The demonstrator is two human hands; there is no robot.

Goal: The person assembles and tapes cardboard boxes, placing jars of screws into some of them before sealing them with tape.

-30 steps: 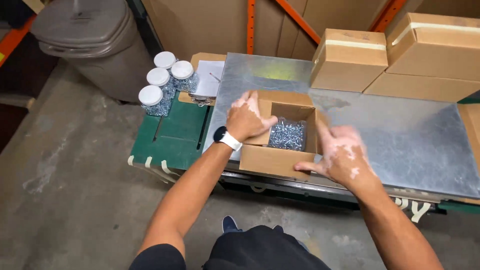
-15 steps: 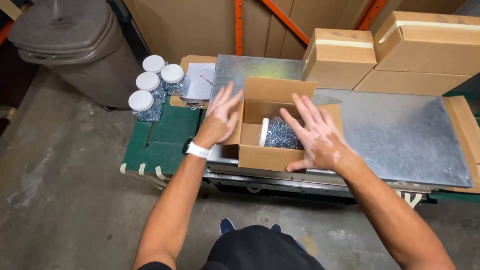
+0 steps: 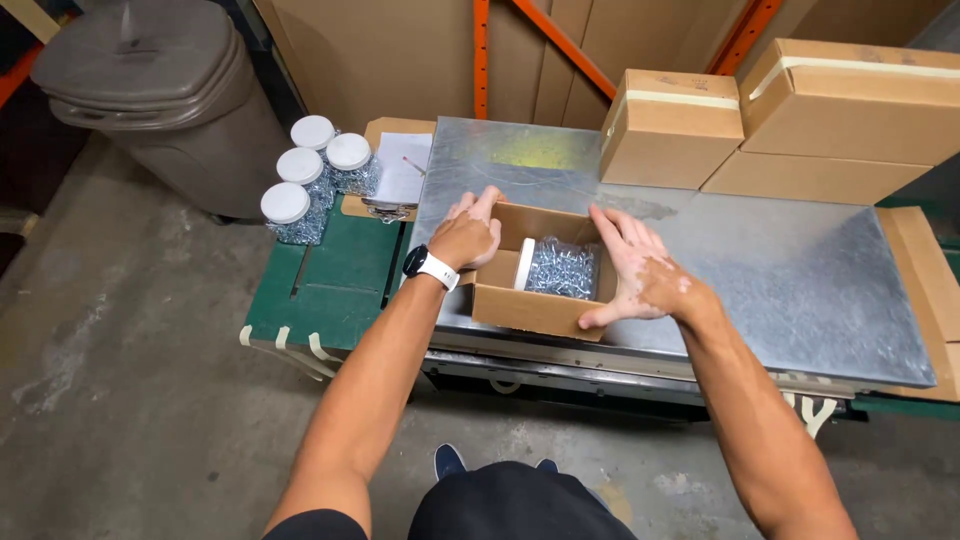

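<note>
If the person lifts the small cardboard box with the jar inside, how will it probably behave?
The open box probably feels heavy for its size, since the jar inside looks packed with metal hardware. That jar lies on its side, so it may roll if tilted. Both hands, left and right, grip opposite sides, which should steady it.

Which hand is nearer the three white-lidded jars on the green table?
Left. The left hand rests on the left side of the open cardboard box, the side toward the jars. The right hand holds the box's right side, farther away.
</note>
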